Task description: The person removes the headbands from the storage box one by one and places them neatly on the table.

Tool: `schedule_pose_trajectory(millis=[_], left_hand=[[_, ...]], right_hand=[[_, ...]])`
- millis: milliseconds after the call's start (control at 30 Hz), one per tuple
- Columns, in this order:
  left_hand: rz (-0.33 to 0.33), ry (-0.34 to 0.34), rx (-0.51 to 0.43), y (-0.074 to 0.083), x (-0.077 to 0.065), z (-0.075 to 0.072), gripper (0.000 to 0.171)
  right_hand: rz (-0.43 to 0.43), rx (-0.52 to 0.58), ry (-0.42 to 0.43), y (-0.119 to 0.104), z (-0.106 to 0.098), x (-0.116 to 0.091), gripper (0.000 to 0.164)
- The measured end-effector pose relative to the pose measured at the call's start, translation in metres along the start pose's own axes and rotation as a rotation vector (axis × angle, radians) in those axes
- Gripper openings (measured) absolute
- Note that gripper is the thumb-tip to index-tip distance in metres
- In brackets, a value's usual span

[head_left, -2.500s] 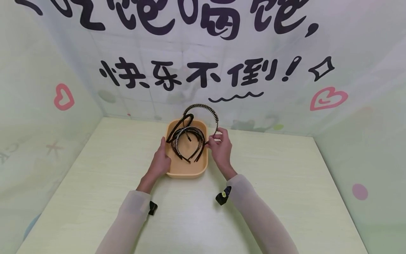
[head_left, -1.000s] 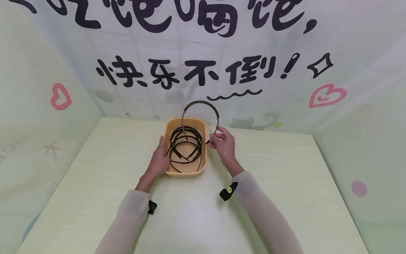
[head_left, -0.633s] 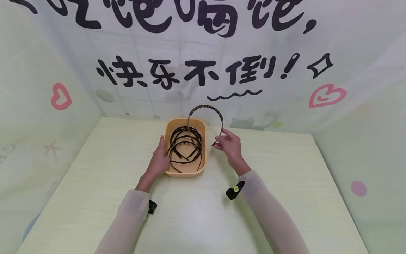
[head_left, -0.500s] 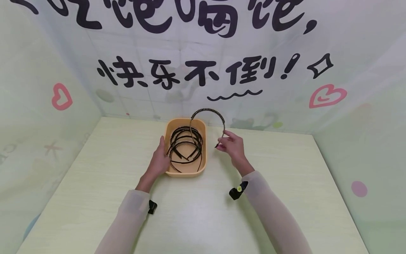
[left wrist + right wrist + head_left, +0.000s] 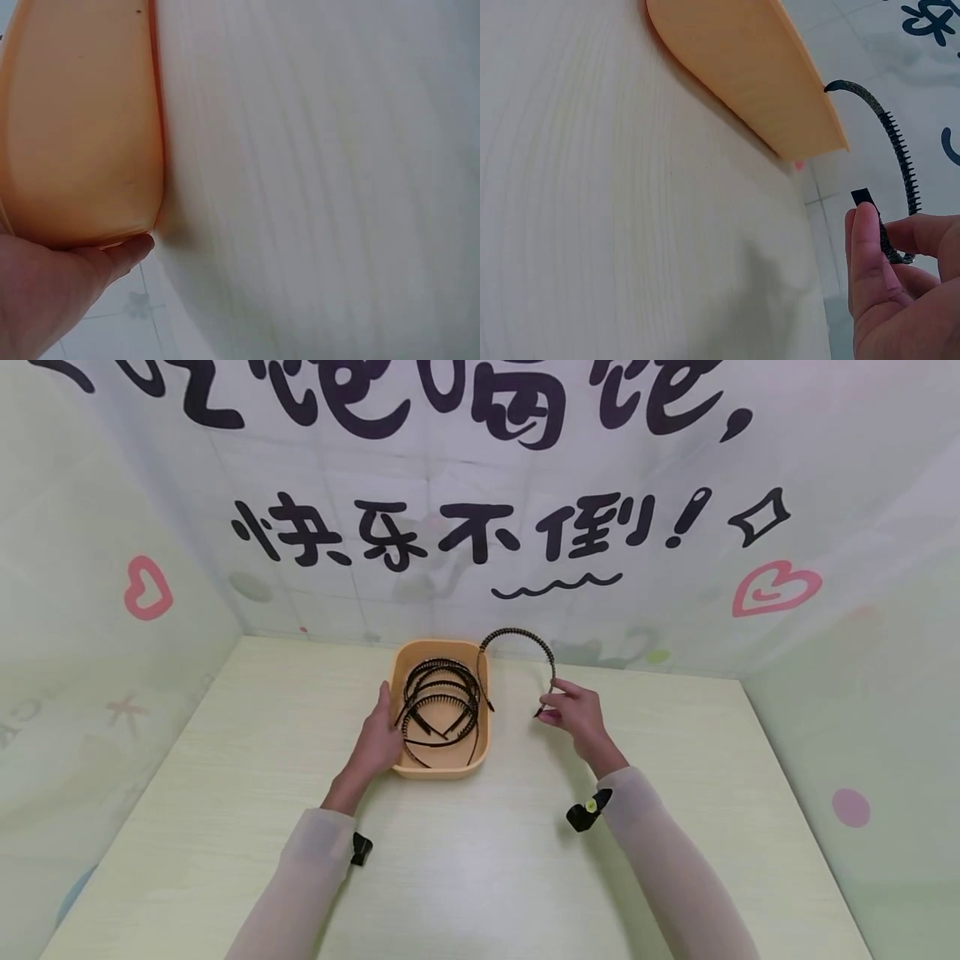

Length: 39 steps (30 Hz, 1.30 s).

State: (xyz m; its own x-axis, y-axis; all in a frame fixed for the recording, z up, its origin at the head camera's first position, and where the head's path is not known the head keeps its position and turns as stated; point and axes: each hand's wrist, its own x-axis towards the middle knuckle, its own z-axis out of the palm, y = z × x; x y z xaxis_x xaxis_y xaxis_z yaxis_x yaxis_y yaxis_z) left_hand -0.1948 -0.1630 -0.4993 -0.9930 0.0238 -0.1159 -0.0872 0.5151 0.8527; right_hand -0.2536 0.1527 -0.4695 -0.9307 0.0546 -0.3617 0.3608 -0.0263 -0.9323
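Observation:
In the head view, my left hand (image 5: pixel 377 735) holds the left side of an orange plastic box (image 5: pixel 435 772) standing on the table. In the left wrist view, fingers (image 5: pixel 124 255) of that hand lie along the box's outer wall. Several dark toothed headbands (image 5: pixel 442 697) lie overlapping inside the box. My right hand (image 5: pixel 577 714) pinches one end of another black toothed headband (image 5: pixel 517 632), raised in an arch to the right of the box. Its free end overlaps the box's right rim in the head view. The right wrist view shows the pinched black end tip (image 5: pixel 861 196) beyond the fingers.
The pale wood-grain table (image 5: pixel 465 877) runs up to a white back wall sheet (image 5: pixel 420 602) with black lettering close behind the box. Side sheets (image 5: pixel 862 735) stand to left and right. A small black device (image 5: pixel 588 810) is worn on each wrist.
My right hand has moved right and slightly toward me, drawing the headband from over the box to its right side. The left hand has stayed on the box.

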Motion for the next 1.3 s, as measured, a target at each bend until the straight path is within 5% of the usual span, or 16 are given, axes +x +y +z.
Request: schedule_pose_trajectory(millis=[567,1300], left_hand=[[0.020,-0.006,0.002,-0.003,0.001,0.002,0.087],[0.013,0.004,-0.001,-0.002,0.001,0.001,0.087]], right_hand=[[0.074,-0.071,0.008,0.016,-0.029,0.004,0.052],[0.067,-0.200,-0.010,0.025,-0.030,0.006,0.050]])
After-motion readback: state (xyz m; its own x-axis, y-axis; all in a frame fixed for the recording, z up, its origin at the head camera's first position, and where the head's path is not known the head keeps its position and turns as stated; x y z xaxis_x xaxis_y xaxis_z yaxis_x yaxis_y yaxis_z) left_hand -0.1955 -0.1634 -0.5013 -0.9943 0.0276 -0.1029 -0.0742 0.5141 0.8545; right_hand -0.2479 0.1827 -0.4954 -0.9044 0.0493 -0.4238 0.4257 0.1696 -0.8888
